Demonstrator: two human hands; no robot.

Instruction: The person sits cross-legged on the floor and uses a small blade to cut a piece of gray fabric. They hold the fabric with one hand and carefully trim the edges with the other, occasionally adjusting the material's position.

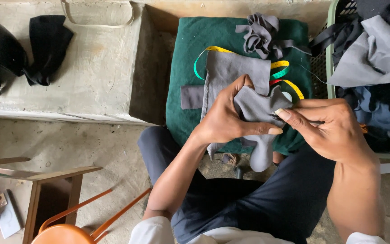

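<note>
Grey fabric piece (256, 106) gripped in left hand (226, 117), long axis running down toward the lap. Right hand (328, 129) just right of it, fingers pinched on a thin dark tool at the cloth's right edge.

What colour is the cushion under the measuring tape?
Dark green. The cushion shows best in the head view, beneath the measuring tape.

Dark tool tip under right hand (335, 131) too small to be identified. Measuring tape (285, 74) partly covered by grey fabric (235, 72). Basket (329, 54) and orange chair (68, 232) cropped by frame edges.
</note>
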